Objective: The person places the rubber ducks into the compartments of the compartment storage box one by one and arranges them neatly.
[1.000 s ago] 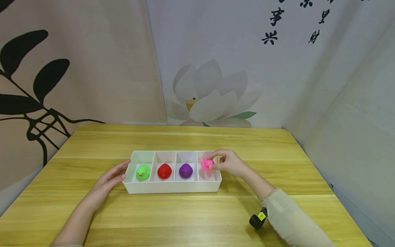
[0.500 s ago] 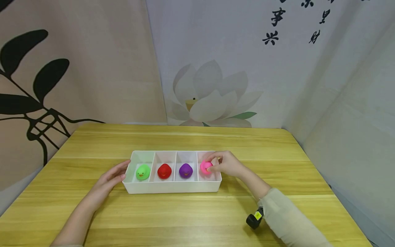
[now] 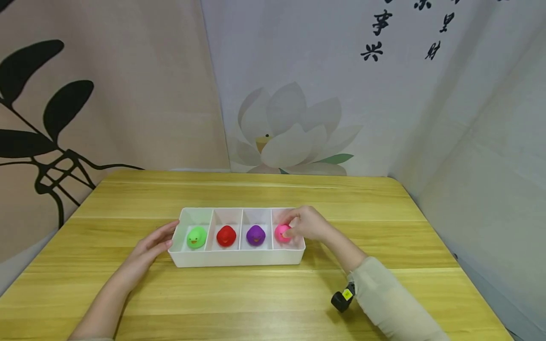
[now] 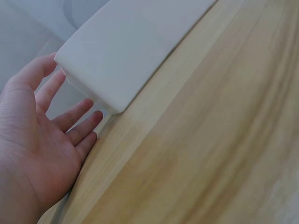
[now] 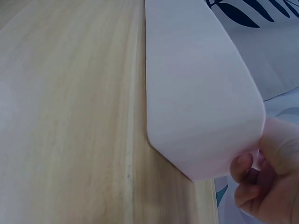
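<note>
Four small ducks sat in a row inside a white tray (image 3: 230, 258) with four compartments, one duck to each: a green duck (image 3: 196, 236) at the left end, then a red duck (image 3: 226, 235), a purple duck (image 3: 255, 234), and a pink duck (image 3: 282, 233) in the rightmost compartment. The right hand (image 3: 308, 223) reached over the tray's right end, its fingers (image 3: 288, 233) curled around the pink duck and pinching it low in that compartment; whether the duck rested on the tray floor could not be told. In the right wrist view the curled fingers (image 5: 243, 163) showed just past the tray's outer wall (image 5: 196, 93). The left hand (image 3: 147, 248) lay on the wooden counter (image 3: 273, 303) at the tray's left end, its fingers straight and relaxed, holding nothing, the fingertips touching the end wall. The left wrist view showed the open palm (image 4: 42, 140) beside the tray's corner (image 4: 117, 51). A small black device (image 3: 342, 299) with a yellow mark hung at the right wrist beside a beige sleeve (image 3: 392, 303)
</note>
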Demonstrator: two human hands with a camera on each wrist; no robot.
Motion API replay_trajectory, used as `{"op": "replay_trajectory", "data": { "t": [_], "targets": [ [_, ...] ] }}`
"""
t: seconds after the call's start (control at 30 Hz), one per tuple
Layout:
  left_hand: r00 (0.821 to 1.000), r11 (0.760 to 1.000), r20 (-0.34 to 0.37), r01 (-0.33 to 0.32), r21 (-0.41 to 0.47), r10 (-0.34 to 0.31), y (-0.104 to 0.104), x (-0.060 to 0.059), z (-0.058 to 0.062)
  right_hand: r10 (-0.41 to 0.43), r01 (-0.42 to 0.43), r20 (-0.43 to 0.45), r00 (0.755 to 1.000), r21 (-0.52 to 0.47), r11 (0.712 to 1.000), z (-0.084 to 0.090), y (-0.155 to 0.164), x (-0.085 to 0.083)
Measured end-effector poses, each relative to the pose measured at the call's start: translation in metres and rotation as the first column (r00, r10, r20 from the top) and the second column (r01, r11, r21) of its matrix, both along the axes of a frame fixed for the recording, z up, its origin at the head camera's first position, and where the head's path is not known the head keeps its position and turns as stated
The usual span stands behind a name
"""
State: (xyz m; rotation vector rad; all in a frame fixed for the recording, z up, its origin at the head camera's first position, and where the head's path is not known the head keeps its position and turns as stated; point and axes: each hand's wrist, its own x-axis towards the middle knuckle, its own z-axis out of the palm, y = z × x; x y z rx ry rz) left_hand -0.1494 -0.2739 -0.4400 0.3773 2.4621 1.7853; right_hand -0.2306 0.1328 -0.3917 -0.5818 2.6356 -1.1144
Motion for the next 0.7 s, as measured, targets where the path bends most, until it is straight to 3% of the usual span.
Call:
{"op": "replay_trajectory", "data": {
  "t": [0.4, 0.7],
  "targets": [
    [1.0, 1.0, -0.008, 0.016, 0.005, -0.016, 0.0022, 0.002, 0.0036, 0.01, -0.012, 0.017, 1.0, 0.113, 0.993, 0.0044, -0.0017, 0.0015],
    [1.0, 1.0, -0.017, 0.013, 0.007, -0.013, 0.0016, 0.002, 0.0025, 0.022, -0.025, 0.019, 1.0, 0.137, 0.99, 0.0052, 0.0001, 0.003]
  ]
}}
